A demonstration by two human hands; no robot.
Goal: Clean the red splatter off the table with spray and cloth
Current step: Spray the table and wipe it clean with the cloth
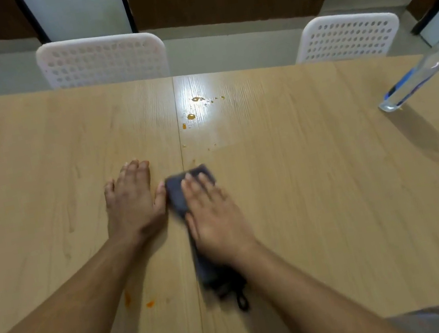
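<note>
cloth [178, 195] lies under right hand [215, 217], left hand [130, 202] just beside.

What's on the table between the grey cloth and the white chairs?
Orange-red splatter drops lie on the table there, past the grey cloth under the right hand, short of the white chairs, in the head view.

Head view, looking down, near table [322, 207]

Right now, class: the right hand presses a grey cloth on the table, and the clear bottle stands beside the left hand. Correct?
No. The head view shows the clear bottle at the table's far right edge, far from the left hand. The right hand presses the grey cloth.
</note>
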